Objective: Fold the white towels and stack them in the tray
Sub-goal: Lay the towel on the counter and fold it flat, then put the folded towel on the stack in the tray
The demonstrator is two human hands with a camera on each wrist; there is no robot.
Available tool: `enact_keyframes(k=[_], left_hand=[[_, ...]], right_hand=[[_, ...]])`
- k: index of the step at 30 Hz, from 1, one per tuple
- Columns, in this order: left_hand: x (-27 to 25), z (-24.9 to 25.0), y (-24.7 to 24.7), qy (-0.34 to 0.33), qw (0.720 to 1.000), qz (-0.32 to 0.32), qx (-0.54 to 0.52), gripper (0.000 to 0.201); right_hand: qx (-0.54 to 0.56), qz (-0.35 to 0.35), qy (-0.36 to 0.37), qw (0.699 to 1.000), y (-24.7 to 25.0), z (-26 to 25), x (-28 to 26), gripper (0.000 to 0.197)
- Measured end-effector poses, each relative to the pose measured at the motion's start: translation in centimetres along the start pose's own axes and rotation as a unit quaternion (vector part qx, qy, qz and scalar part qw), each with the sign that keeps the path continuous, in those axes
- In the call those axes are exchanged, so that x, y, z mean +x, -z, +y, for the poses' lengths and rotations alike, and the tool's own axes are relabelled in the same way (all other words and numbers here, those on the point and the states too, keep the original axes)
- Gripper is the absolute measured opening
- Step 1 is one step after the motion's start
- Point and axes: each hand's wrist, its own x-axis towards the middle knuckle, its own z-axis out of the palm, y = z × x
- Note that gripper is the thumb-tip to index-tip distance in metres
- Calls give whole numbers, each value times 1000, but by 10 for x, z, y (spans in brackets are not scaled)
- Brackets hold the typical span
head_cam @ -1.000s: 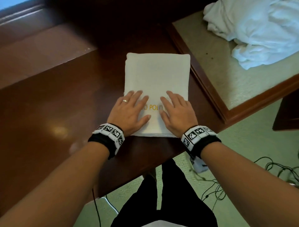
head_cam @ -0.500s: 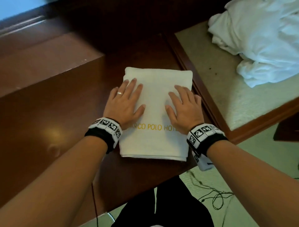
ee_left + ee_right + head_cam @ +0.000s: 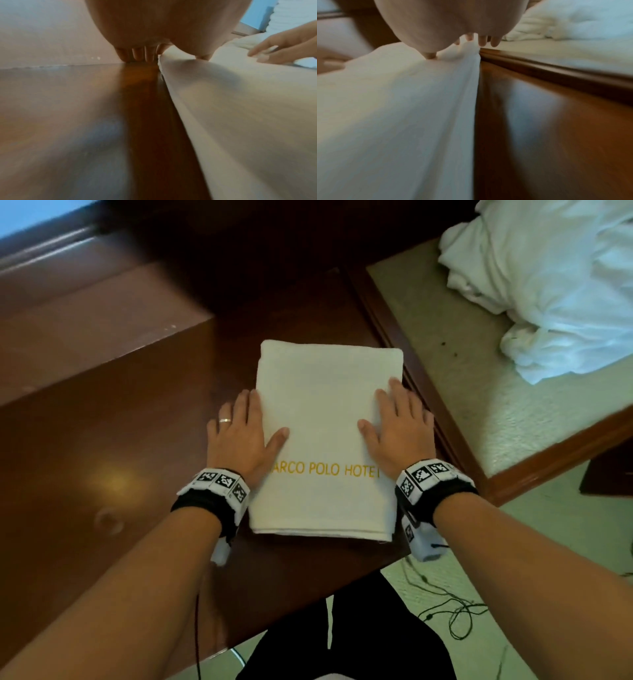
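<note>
A folded white towel (image 3: 325, 419) with gold hotel lettering lies flat on the dark wooden table (image 3: 120, 457). My left hand (image 3: 239, 436) lies at its left edge with straight fingers on the wood and the thumb on the cloth. In the left wrist view those fingertips (image 3: 137, 54) touch the table beside the towel (image 3: 240, 108). My right hand (image 3: 397, 433) lies flat at the right edge, thumb on the towel (image 3: 393, 108) and fingers (image 3: 482, 40) reaching over the edge. The wood-rimmed tray (image 3: 462, 392) with a beige lining stands just to the right.
A heap of unfolded white towels (image 3: 548, 285) lies in the tray's far right part. A raised wooden ledge (image 3: 85, 330) runs along the table's far left. Cables (image 3: 455, 607) trail on the green floor below the table's near edge.
Both hands have slid outward from the top of the towel to its left and right edges. The towel itself has stayed flat on the table.
</note>
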Motion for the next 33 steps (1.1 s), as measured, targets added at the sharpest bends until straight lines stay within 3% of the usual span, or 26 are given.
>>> enact_keyframes(k=[3,7,11,14,16,19,22,28,33], left_hand=[[-32,5,-7,49,998,-10,-39,76],[-60,12,-21,111,974,-30,-194,63],[-75,19,-23,125,955,0,-271,50],[-89,24,-15,122,947,-3,-297,40],[-98,28,-7,103,944,-2,-313,34],[-108,42,15,58,944,38,-324,31],[-111,65,47,1,946,84,-313,30],[-111,132,120,-83,930,122,-338,27],[-106,221,166,-154,922,160,-317,34]], right_hand=[[71,4,-98,993,-3,-4,-34,60],[179,-44,-215,959,-13,-15,-68,62],[340,-65,-299,889,-20,-22,-79,68],[426,-82,-301,849,-18,-22,-90,52],[424,-79,-291,854,-7,-23,-99,44],[371,-45,-275,886,24,-22,-107,52],[345,-2,-251,904,68,-15,-111,46],[359,95,-202,906,167,25,-124,43],[349,162,-192,903,233,90,-136,43]])
